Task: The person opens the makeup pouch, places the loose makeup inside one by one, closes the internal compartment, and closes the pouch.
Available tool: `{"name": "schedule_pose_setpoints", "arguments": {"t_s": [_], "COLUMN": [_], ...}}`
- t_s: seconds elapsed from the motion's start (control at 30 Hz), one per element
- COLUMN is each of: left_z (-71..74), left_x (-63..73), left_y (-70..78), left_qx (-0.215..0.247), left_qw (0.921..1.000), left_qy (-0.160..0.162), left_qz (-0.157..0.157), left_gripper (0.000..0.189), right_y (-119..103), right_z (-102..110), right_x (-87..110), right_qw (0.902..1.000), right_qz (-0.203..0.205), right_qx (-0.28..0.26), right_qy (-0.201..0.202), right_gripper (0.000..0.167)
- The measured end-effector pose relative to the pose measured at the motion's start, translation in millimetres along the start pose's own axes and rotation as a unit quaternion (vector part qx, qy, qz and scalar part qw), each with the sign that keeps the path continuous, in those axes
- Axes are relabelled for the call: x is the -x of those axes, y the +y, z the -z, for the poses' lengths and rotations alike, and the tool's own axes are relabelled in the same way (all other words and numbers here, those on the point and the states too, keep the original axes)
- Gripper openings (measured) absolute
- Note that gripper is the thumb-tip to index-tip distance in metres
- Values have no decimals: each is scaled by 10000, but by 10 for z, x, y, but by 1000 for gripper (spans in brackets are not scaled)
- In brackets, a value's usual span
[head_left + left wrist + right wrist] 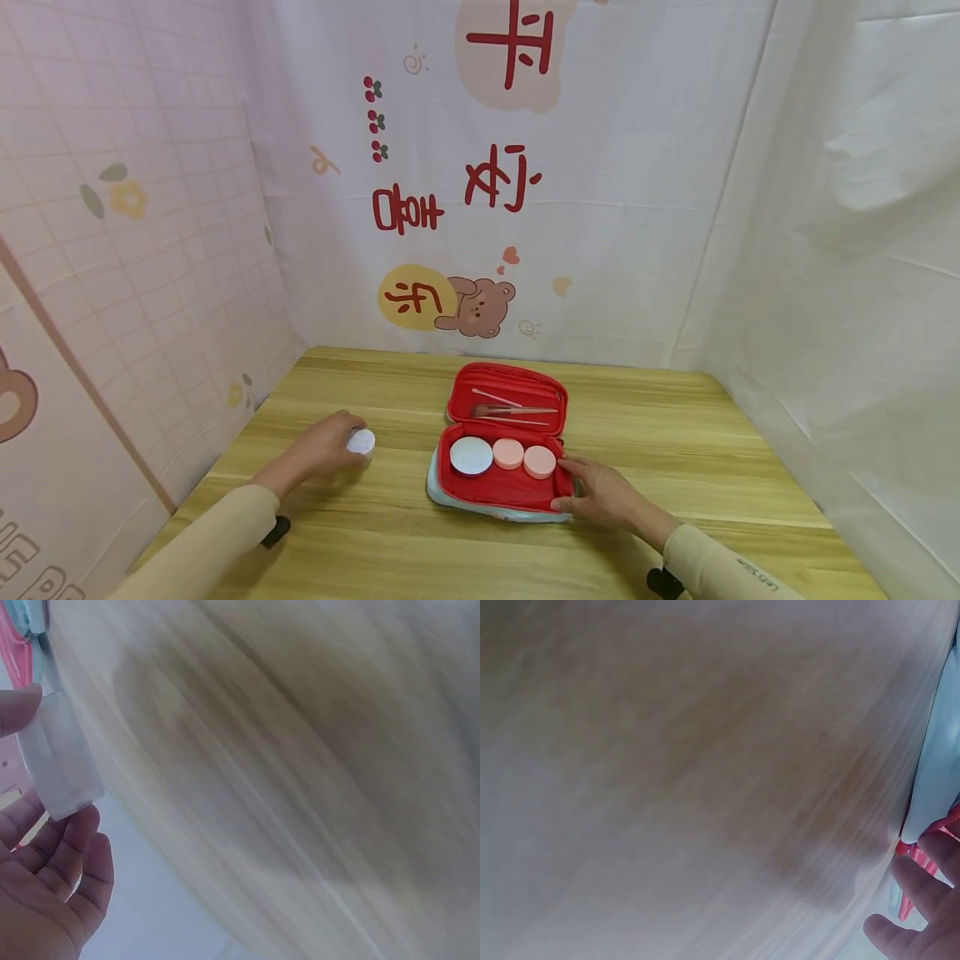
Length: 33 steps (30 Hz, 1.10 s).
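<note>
My left hand pinches a small round whitish jar between thumb and fingers, left of the bag and over the table. Up close in the left wrist view, the jar looks pale and translucent, held by its edges. A cosmetic bag, light blue outside and red inside, lies open with its lid back. My right hand grips the bag's right edge, thumb at the front corner and fingers over the rim. Inside sit a larger white round container and two pink round jars.
The bag's lid holds a makeup brush, a cotton swab and another thin stick. Beneath everything is a wood-grain table. Printed cloth hangs behind and along both sides of it.
</note>
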<state>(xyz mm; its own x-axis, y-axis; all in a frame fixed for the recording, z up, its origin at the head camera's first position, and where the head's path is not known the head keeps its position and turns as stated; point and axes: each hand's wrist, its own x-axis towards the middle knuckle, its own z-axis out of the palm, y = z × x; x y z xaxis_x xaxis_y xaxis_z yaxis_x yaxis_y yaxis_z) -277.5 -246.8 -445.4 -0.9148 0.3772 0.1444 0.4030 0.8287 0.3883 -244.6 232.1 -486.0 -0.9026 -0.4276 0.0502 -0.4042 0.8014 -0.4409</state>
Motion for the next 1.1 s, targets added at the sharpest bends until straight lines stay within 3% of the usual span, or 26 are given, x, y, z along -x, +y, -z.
{"name": "schedule_pose_setpoints", "arguments": {"t_s": [0.2,0.63,1.1], "left_z": [-55,-203,-477], "left_x": [-153,-435,-632], "left_y": [133,549,1125], "left_qx": [-67,330,799], "left_qw": [9998,9979,9911], "left_qy": [-2,31,-593], "left_qz": [-186,-553,-884], "left_gripper": [48,45,41], "right_y": [-4,-16,-29], "right_z": [2,9,10], "right_x": [-2,-2,16], "right_qw": [10000,10000,9998], "right_qz": [-10,-28,-170], "right_qx": [-19,-74,-79], "right_qy": [3,50,-1], "right_gripper": [77,75,78]}}
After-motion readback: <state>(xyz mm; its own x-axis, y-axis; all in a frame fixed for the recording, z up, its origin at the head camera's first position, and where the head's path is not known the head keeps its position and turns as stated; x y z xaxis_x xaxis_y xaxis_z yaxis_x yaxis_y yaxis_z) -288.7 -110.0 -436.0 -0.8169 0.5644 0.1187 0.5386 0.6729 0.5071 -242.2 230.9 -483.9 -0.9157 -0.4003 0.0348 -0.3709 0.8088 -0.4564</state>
